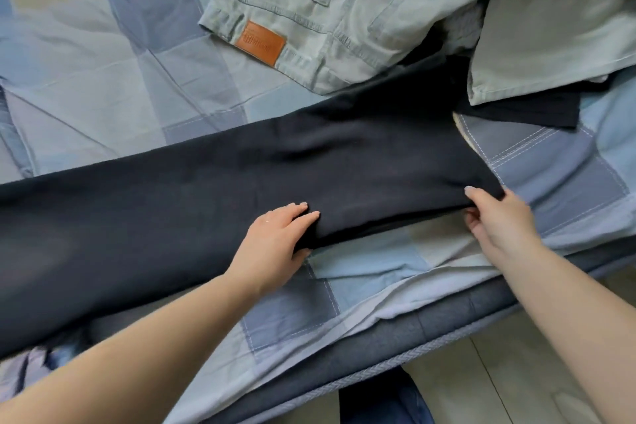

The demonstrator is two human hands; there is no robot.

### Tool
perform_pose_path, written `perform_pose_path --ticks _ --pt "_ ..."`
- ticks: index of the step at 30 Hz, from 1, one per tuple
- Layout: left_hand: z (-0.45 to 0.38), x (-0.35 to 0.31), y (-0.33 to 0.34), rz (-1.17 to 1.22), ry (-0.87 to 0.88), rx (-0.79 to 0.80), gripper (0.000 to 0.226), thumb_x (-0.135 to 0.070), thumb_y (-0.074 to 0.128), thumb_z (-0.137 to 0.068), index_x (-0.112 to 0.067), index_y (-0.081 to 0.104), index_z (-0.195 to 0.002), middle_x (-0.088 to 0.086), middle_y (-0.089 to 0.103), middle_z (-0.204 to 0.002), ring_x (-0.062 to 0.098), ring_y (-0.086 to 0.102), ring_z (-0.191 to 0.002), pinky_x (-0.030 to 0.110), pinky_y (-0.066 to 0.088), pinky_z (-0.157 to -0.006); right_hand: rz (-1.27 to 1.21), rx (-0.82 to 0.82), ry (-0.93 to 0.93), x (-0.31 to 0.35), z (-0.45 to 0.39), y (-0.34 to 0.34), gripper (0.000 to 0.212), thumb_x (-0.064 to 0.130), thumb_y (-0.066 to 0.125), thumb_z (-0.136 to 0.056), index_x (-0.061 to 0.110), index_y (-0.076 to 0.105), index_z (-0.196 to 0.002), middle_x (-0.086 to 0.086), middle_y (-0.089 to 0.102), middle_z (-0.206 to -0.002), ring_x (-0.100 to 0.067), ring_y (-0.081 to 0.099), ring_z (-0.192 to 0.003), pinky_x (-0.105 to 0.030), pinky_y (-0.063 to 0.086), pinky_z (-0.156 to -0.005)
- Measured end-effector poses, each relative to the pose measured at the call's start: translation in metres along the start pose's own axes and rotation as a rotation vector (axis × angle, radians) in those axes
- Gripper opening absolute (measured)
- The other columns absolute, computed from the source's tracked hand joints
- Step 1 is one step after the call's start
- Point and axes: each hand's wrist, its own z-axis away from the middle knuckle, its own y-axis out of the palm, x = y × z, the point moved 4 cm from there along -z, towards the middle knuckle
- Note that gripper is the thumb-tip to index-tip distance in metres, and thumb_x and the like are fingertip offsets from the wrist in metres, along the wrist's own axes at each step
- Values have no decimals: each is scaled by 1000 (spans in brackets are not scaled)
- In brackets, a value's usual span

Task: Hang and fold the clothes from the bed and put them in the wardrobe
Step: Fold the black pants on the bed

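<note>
Dark navy cloth, a long garment that looks like trousers though the fabric is too dark to make out seams, lies stretched flat across the bed from the far left edge toward the right. The left hand grips its near edge about midway, fingers lying on top of the cloth and thumb tucked beneath. The right hand pinches the same edge at the garment's right end, thumb on top and fingers curled under, lifting it a little off the bedsheet, which is a patchwork of pale and deeper blues with white stitching. Beyond the dark garment, pale green jeans with a tan leather patch at the waistband lie crumpled, their lower part overlapping the garment's far right end. Another dark piece pokes out from under the jeans at right. Along the near edge runs the grey mattress side, and light floor tiles show below.
</note>
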Motion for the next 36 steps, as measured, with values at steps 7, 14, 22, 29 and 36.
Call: perform_pose_path --ticks 7,14,22,29,36 --pt "63 41 17 161 -173 -27 56 -15 59 -87 -22 46 -141 0 39 -149 19 36 -138 30 29 -112 46 177 211 -63 54 63 13 26 63 -90 19 54 -87 -4 54 -117 -18 50 -106 -32 50 -83" --pt "137 97 -3 342 -310 -197 35 -8 58 -87 -16 62 -121 -4 61 -121 12 53 -116 18 35 -98 93 550 388 -154 167 197 12 27 62 -91 23 53 -83 5 62 -111 -15 58 -110 -31 50 -77" --pt "233 189 -20 612 -548 -298 24 -4 60 -86 -22 64 -102 -12 67 -96 5 62 -94 24 48 -88 216 852 558 -229 296 334 39 21 55 -95 -2 49 -126 -13 64 -122 -21 63 -110 -40 50 -95" --pt "302 245 -41 794 -688 -511 18 -5 64 -84 -23 66 -83 -12 68 -80 -4 62 -74 9 47 -69 286 992 431 -245 364 381 25 24 57 -94 4 68 -105 -10 71 -108 -15 66 -102 -29 53 -84" --pt "342 266 -18 1426 -1092 -741 14 -9 55 -93 -15 58 -80 5 64 -87 14 66 -86 26 55 -72 689 798 -595 -220 379 367 47 46 57 -87 19 49 -49 8 47 -48 -8 44 -52 -30 36 -58"
